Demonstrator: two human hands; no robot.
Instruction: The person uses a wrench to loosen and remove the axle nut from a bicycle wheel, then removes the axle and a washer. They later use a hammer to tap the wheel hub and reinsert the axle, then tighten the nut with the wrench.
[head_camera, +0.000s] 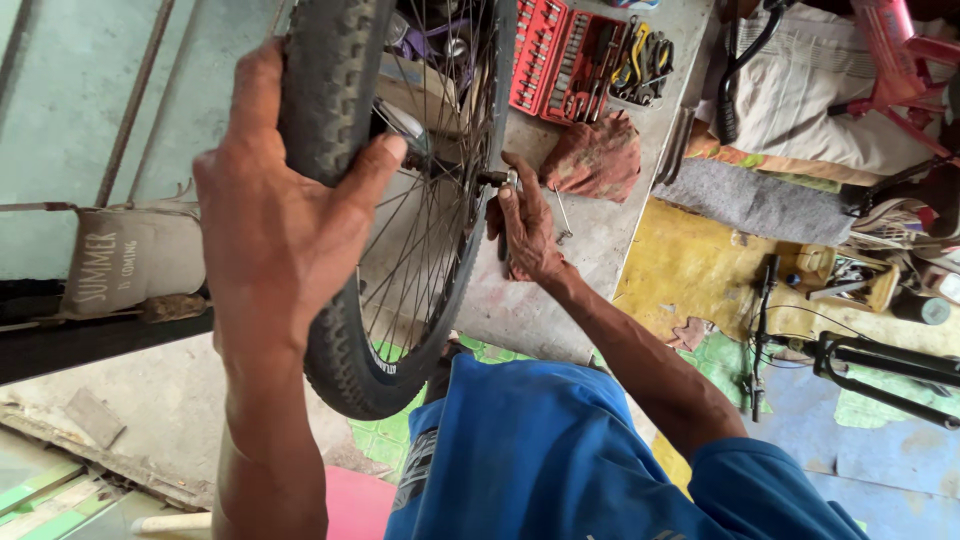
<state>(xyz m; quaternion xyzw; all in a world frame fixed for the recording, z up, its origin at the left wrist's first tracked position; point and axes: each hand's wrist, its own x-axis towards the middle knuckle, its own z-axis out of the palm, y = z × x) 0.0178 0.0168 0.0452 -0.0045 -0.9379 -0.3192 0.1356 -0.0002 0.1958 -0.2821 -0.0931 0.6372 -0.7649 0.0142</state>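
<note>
Head view: left hand (275, 215) clamps the knobby bicycle wheel (340, 330) steady; right hand (525, 225) grips a tool at the axle (497, 179). Best kept square, wheel braced against turning.

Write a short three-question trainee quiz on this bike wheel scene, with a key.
1. True or false: the left hand grips the wheel's tyre.
2. Where does the right hand work? A) at the hub axle B) on the red tool case C) on the yellow mat
3. Fill in: a reddish ___ lies on the floor below the tool case.

Key: 1 true; 2 A; 3 rag.
</note>
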